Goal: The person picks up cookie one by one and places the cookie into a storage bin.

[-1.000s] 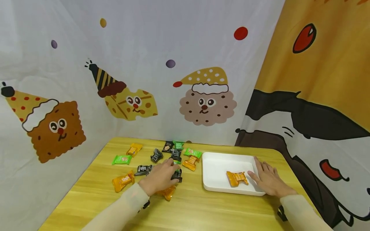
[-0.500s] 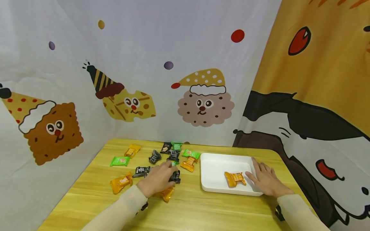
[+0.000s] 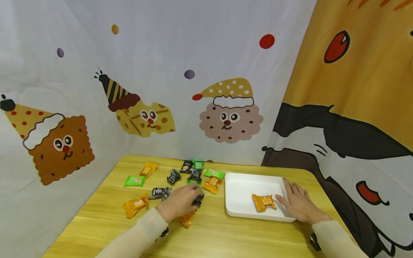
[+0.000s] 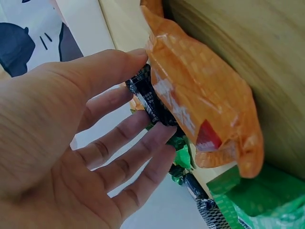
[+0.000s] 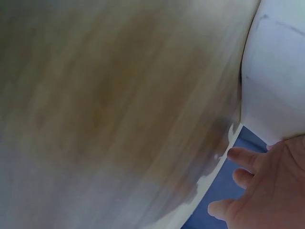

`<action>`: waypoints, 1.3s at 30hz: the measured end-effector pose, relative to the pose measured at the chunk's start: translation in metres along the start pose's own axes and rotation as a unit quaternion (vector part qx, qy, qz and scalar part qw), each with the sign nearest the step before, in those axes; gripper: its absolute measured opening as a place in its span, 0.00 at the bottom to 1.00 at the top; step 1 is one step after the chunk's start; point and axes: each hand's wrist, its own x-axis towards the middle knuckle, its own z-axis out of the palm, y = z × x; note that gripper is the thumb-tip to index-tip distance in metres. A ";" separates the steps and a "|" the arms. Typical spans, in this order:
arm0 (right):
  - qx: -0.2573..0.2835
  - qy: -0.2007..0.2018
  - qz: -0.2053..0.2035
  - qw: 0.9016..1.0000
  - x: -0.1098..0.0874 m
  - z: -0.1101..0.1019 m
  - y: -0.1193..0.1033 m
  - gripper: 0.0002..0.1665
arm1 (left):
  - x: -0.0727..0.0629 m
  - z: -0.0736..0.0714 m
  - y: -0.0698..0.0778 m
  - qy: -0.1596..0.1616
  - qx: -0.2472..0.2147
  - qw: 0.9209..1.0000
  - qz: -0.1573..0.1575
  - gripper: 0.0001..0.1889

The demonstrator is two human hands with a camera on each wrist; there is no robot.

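Observation:
My left hand is low over a group of wrapped candies on the table. Its thumb and fingertips pinch a small black-wrapped candy, partly hidden by the hand in the head view. Right beside the thumb is an orange-wrapped candy, which lies under the hand in the head view. My right hand rests at the right rim of a white tray, fingers straight along the outside and thumb over the inside. One orange-wrapped candy lies in the tray.
Several other candies lie around the left hand: a green one and orange ones to the left, black ones behind, and an orange one by the tray. A printed curtain hangs behind the wooden table.
The left fingers have closed in on the black candy, which has turned a little. More of the green candy behind the fingers shows. My right hand and the tray stay in place.

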 end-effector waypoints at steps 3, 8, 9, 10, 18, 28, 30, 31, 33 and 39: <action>-0.007 -0.001 0.003 1.000 -0.001 0.001 -0.001 0.62 | 0.000 0.001 0.001 -0.009 -0.012 1.000 0.003 0.28; -0.013 0.003 -0.002 1.000 -0.001 -0.001 -0.002 0.62 | 0.003 0.002 0.000 -0.003 -0.010 1.000 0.021 0.27; -0.012 0.003 -0.002 1.000 -0.001 -0.001 -0.002 0.62 | 0.003 0.001 0.000 -0.003 -0.008 1.000 0.023 0.27; -0.011 0.003 -0.003 1.000 -0.001 -0.001 -0.002 0.62 | 0.004 0.001 0.000 -0.004 -0.007 1.000 0.025 0.27; -0.007 0.004 -0.004 1.000 0.001 0.000 0.001 0.64 | 0.009 0.002 0.006 -0.013 -0.006 0.999 0.033 0.26; -0.011 0.001 -0.005 1.000 0.000 0.001 0.002 0.63 | 0.013 0.007 0.019 0.005 0.066 0.998 0.020 0.31; -0.012 0.001 -0.005 1.000 0.000 0.001 0.002 0.64 | 0.013 0.007 0.021 0.008 0.077 0.997 0.021 0.33; -0.013 0.002 -0.004 1.000 0.000 0.001 0.002 0.64 | 0.013 0.007 0.021 0.009 0.080 0.997 0.021 0.34; -0.012 0.002 -0.004 1.000 0.000 0.001 0.002 0.64 | 0.013 0.007 0.022 0.010 0.079 0.996 0.024 0.34; -0.004 0.002 -0.003 1.000 -0.001 0.001 0.000 0.64 | 0.014 0.008 0.022 -0.001 0.053 0.998 0.033 0.33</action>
